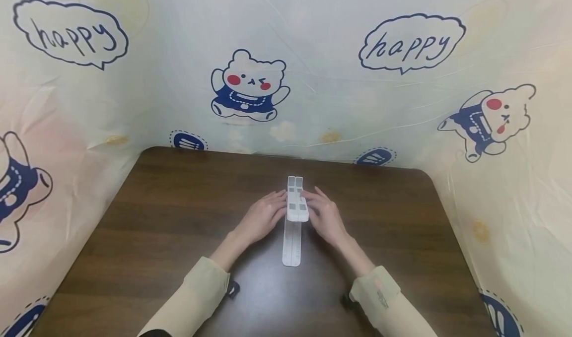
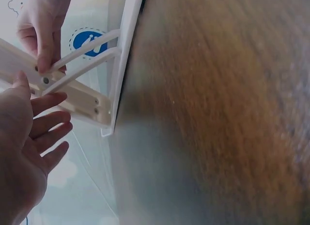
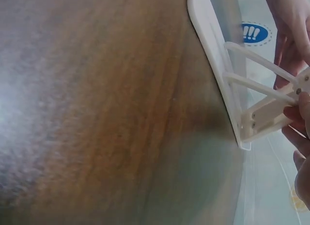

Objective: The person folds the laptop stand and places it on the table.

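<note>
A white folding stand (image 1: pixel 295 213) lies lengthwise in the middle of the brown table (image 1: pixel 156 228), its flat base (image 1: pixel 291 247) down and its upper arm raised at the far end. My left hand (image 1: pixel 263 218) is against the stand's left side. In the left wrist view its fingers (image 2: pixel 43 123) are straight and spread, with the thumb touching the raised arm (image 2: pixel 82 99). My right hand (image 1: pixel 326 218) is at the right side and pinches the raised arm with thumb and fingertips (image 3: pixel 300 108). Two thin struts (image 3: pixel 256 60) join the arm to the base.
A plastic sheet printed with bears and "happy" bubbles (image 1: pixel 411 44) walls the table at the back and both sides. The table's rounded far corners meet that sheet. Cream sleeves (image 1: pixel 196 287) cover both forearms near the front edge.
</note>
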Demonstrator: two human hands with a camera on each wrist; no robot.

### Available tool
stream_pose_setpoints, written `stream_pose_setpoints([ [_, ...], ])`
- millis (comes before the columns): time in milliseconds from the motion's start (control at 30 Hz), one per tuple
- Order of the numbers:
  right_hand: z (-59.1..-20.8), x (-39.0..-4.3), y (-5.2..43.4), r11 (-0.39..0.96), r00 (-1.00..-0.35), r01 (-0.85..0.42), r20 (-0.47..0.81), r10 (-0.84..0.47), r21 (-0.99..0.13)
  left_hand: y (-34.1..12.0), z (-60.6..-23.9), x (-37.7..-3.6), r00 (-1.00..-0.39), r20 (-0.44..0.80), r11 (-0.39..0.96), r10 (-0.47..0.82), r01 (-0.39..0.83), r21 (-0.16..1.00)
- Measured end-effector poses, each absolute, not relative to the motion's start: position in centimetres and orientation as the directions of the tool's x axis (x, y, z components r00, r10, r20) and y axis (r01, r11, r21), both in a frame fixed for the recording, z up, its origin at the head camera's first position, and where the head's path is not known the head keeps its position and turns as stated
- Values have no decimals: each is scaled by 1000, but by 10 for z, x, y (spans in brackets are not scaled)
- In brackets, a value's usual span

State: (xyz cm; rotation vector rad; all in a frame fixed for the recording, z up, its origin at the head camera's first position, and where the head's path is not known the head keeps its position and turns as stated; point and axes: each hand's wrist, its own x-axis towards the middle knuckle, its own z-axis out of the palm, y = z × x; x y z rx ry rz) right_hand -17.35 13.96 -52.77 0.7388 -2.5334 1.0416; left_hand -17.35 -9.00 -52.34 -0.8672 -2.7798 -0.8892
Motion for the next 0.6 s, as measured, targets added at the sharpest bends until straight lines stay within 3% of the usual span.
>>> stream_pose_setpoints([
  [233,-523,-173,140,650,-864,-491,417,-281,-580,-91,-525,-177,-887,237,706,396,459,540],
  [600,-522,-181,145,640,-836,-545,406,-369,-541,-95,-530,-194,-829,308,673,467,560,484],
])
